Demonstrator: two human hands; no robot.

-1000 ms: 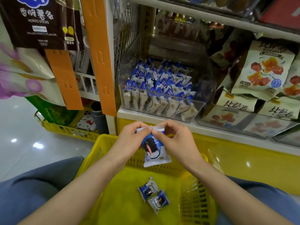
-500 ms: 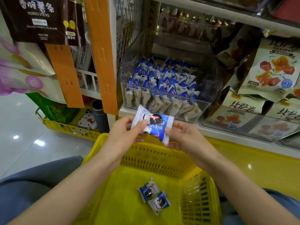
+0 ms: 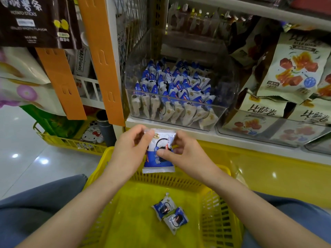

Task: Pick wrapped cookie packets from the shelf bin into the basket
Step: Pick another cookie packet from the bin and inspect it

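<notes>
A blue-and-white wrapped cookie packet [image 3: 158, 154] hangs upright over the far rim of the yellow basket [image 3: 179, 179]. My left hand [image 3: 130, 151] pinches its top left corner. My right hand [image 3: 186, 153] grips its right side, thumb across the front. Two more cookie packets [image 3: 169, 213] lie on the basket floor. Straight ahead on the shelf stands the clear bin [image 3: 175, 120], packed with several rows of the same packets [image 3: 173, 90].
Clear bins of beige snack bags [image 3: 293, 68] fill the shelf to the right. An orange hanging strip [image 3: 102, 56] and dark potato-stick bags [image 3: 35, 22] hang at the left. A second yellow basket [image 3: 69, 142] sits on the tiled floor. My knees flank the basket.
The packet was turned from lying sideways between my hands to hanging upright, and it dropped slightly toward the basket. Both hands shifted their grip on it.
</notes>
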